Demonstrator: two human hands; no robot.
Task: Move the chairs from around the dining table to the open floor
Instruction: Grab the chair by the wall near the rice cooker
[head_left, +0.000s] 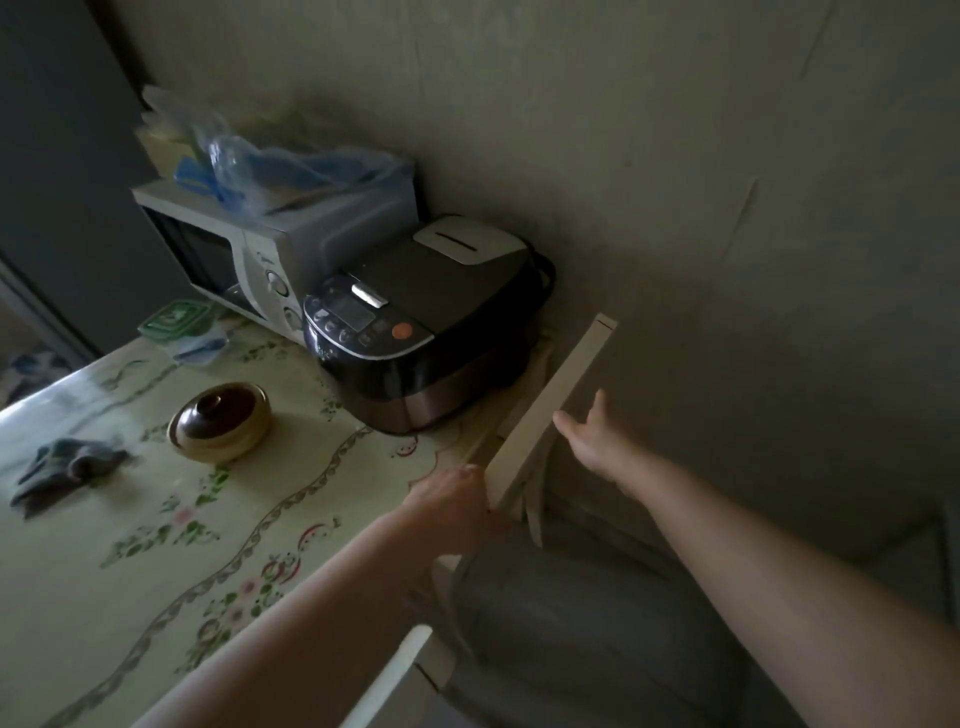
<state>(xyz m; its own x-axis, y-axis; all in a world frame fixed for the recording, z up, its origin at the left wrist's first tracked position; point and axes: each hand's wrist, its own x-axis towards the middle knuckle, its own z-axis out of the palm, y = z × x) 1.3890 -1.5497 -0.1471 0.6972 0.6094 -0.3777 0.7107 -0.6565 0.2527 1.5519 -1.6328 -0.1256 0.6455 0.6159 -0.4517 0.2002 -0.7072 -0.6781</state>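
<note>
Dim corner: dining table (156, 545) close by a bare wall (727, 208). Wedged between them, beside the rice cooker (415, 332), a white chair (563, 392). Near end of its back clasped in the left hand (457, 501); right hand (592, 441) spread, unclenched, at the wall side, likely bracing to pull it clear.

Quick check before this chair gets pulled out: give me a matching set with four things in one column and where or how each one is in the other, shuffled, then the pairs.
1 left hand
2 right hand
3 rice cooker
4 brown lidded pot

A beside the microwave, by the wall
B fingers straight, at the chair back
C on the tablecloth, near the grey cloth
D fingers curled round the chair back's near end

Pairs: 1-D, 2-B, 3-A, 4-C
</note>
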